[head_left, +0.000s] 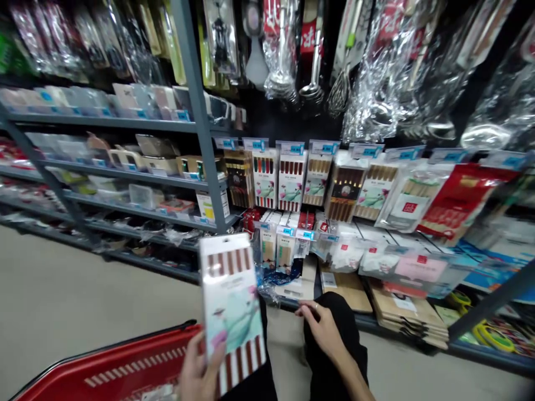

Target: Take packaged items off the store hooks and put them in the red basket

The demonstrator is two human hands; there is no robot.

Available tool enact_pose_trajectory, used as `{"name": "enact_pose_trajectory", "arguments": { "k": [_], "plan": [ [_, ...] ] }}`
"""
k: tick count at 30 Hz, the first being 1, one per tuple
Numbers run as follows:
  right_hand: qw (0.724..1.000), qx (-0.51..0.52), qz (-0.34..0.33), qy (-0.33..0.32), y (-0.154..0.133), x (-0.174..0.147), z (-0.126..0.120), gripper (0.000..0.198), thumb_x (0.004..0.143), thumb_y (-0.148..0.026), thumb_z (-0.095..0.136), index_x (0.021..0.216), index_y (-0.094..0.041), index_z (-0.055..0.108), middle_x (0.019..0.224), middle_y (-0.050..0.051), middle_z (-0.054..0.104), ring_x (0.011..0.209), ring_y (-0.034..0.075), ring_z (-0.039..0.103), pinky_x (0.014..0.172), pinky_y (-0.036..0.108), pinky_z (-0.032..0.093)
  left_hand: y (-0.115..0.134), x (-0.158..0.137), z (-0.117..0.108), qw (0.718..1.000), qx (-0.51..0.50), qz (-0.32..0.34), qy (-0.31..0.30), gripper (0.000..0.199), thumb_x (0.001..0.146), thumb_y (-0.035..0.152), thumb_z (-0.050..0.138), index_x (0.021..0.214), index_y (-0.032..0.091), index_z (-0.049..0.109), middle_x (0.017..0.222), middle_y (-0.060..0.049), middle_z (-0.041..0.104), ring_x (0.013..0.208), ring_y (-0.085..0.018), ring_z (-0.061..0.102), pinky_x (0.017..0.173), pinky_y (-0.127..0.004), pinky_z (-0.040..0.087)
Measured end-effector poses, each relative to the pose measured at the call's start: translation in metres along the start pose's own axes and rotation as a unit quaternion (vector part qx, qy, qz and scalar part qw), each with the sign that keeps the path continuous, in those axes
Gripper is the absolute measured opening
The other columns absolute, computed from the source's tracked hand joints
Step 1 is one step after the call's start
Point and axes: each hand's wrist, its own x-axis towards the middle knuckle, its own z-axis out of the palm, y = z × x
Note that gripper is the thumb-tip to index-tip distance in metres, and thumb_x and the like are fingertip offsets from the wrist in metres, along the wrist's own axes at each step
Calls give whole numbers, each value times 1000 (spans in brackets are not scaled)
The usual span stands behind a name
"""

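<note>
My left hand (201,365) grips a pack of chopsticks (234,306) near its lower left edge, thumb across the front. The pack is held upright, slightly tilted. It has a white frame, a pale green flower print and brown chopsticks showing at top and bottom. My right hand (322,328) rests by my bent knee (340,312) with its fingers loosely stretched out, holding nothing. Ahead of it, a similar pack of dark red chopsticks (290,175) hangs in a row of chopstick packs on the rack.
A red shopping basket (137,362) stands at the lower left. Grey shelves (142,175) with boxes and containers run along the left. Wrapped ladles and whisks (339,97) hang overhead. Cutting boards (405,314) lie on the low shelf at right, near a slanted grey post (493,301).
</note>
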Motion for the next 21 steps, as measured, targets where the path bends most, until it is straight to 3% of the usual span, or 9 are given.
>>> {"name": "enact_pose_trajectory", "arguments": {
  "k": [2,3,7,12,15,17,21],
  "plan": [
    [980,199,20,-16,-17,-15,4,56,100,-63,41,127,-18,62,115,15,71,97,27,70,79,37,56,15,-4,41,992,-46,-5,-115,69,72,64,77,124,25,52,96,-6,79,93,-30,76,80,-36,61],
    [967,252,18,-20,-25,-23,5,57,99,-63,45,131,-19,59,121,15,68,99,26,69,80,37,57,19,-4,58,985,-63,-2,-160,67,74,61,76,124,23,51,100,-8,78,95,-30,75,80,-35,60],
    [957,287,7,45,-44,-37,2,47,91,-50,68,126,-20,60,114,10,68,103,23,67,89,33,54,21,-2,97,955,-96,25,-278,59,83,55,72,125,19,52,111,-12,76,100,-28,74,84,-34,59],
    [945,310,4,104,-38,-26,-8,46,91,-51,68,123,-19,60,112,10,69,101,24,68,92,35,55,29,11,110,947,-57,28,-315,60,84,55,71,127,16,55,115,-14,75,104,-29,72,92,-37,56],
    [946,301,9,122,-21,-23,-11,47,91,-52,67,124,-19,60,115,12,69,105,26,68,97,39,55,21,22,111,941,-35,31,-334,60,85,56,70,127,15,61,121,-15,72,111,-30,69,101,-39,52],
    [953,280,15,117,-3,-27,-9,48,93,-53,65,124,-18,60,116,14,70,107,27,69,96,40,56,1,28,107,930,-18,18,-368,63,84,53,72,133,16,61,122,-15,72,109,-29,70,98,-39,53],
    [980,187,6,74,38,-42,7,46,98,-52,55,128,-18,60,120,16,70,109,30,70,94,41,59,-59,32,91,916,33,-23,-398,68,83,57,71,137,17,61,111,-16,75,92,-29,72,70,-33,56]
  ]
}}
